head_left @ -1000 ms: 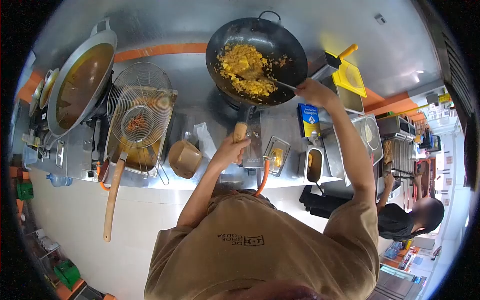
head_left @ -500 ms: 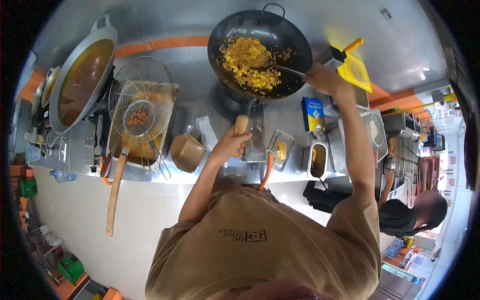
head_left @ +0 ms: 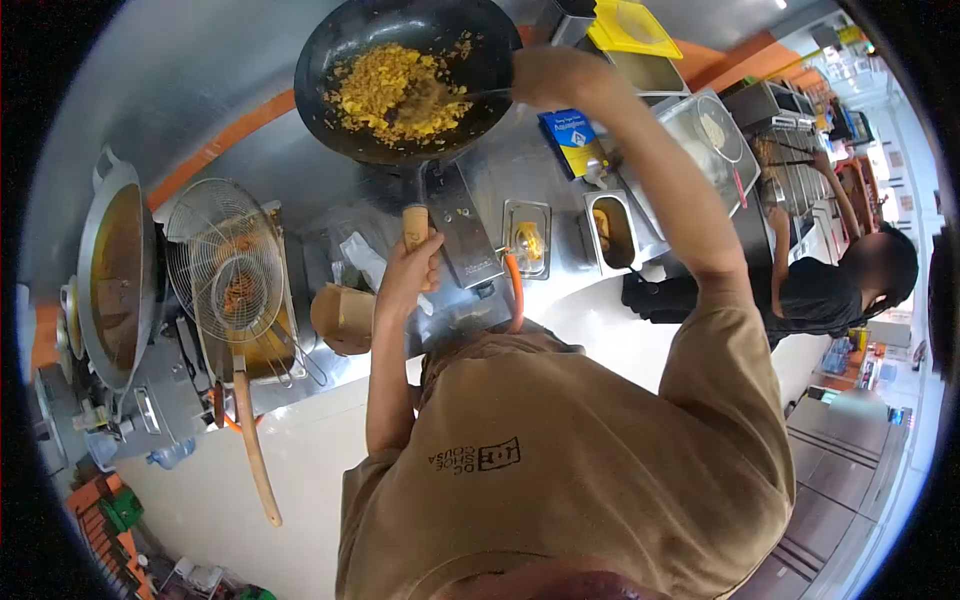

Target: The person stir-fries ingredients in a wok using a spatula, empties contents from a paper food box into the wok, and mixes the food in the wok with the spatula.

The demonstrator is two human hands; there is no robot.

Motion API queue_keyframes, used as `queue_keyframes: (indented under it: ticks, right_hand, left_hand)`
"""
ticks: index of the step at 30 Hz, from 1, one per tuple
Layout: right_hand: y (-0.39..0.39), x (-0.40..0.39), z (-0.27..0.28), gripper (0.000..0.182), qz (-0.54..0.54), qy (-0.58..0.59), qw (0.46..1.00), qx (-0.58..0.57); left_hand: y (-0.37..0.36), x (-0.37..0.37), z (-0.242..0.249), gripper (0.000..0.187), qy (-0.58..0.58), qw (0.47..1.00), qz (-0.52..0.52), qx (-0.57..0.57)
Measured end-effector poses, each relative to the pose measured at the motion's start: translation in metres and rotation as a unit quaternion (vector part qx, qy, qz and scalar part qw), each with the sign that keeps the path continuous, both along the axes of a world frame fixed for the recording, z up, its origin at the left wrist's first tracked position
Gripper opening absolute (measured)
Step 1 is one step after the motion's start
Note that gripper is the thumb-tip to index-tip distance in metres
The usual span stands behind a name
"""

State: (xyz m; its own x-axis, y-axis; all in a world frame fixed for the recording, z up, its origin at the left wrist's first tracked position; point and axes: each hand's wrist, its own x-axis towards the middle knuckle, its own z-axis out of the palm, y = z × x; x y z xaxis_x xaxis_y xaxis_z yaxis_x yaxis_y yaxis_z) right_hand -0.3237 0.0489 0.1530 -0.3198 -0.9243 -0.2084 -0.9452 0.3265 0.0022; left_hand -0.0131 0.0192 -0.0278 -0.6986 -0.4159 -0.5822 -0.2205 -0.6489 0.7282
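My left hand is wrapped round the wooden handle of a black wok, which sits over the stove. Yellow-brown fried rice with what look like egg pieces fills the wok's middle. At the wok's right rim, my right hand, smeared by motion, grips a metal ladle. The ladle's head is down in the rice, blurred and partly hidden. Beside my left forearm stands a brown paper container.
A wire strainer rests over a tray at left, its wooden handle past the counter edge. Further left sits a large pan of oil. On the right are metal tins, a blue packet and a yellow basket. Another person stands far right.
The view has turned and shifted, so the wok appears further up and left. Both hands keep their grips. The ladle still works in the rice, which has been stirred about.
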Motion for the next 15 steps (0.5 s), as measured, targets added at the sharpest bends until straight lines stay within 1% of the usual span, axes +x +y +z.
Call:
queue_keyframes:
  ticks: [1,2,3,5,6,7,9,11,13,15]
  right_hand:
    - [0.010,0.016,0.028,0.029,-0.034,-0.013,0.999,-0.009]
    - [0.014,0.019,0.033,0.030,-0.051,0.008,0.997,0.061]
    - [0.004,0.015,0.019,0.030,-0.043,0.007,0.998,0.052]
    - [-0.011,0.014,-0.041,0.032,-0.062,0.006,0.998,-0.014]
    - [-0.020,0.028,-0.043,0.030,-0.080,0.012,0.992,-0.096]
    - [-0.025,0.028,-0.035,0.030,-0.070,0.008,0.992,-0.103]
    - [-0.026,0.013,-0.004,0.028,-0.030,0.068,0.992,-0.100]
    - [-0.027,-0.041,0.009,0.026,0.002,0.156,0.980,-0.125]
    - [-0.018,-0.057,0.064,0.024,0.036,0.173,0.983,-0.044]
    - [-0.032,-0.130,0.048,0.027,0.029,0.178,0.983,-0.016]
  left_hand:
    - [-0.002,0.002,0.002,0.024,-0.005,1.000,0.010,-0.004]
    - [-0.004,0.003,0.003,0.024,-0.008,1.000,0.015,-0.010]
    - [-0.004,0.000,0.000,0.024,-0.002,1.000,0.010,-0.010]
    - [-0.001,0.004,0.001,0.023,-0.007,1.000,0.013,-0.016]
    - [-0.002,0.001,0.003,0.023,-0.006,1.000,0.007,-0.015]
    - [-0.002,0.000,0.005,0.024,-0.005,1.000,-0.001,-0.012]
    - [-0.007,0.003,0.010,0.024,0.001,1.000,0.011,-0.022]
    - [-0.010,0.009,0.010,0.021,-0.032,0.999,-0.009,-0.018]
    - [-0.016,0.016,0.019,0.023,-0.029,0.999,0.000,-0.014]
    - [-0.024,0.021,0.025,0.026,-0.066,0.996,-0.037,-0.053]
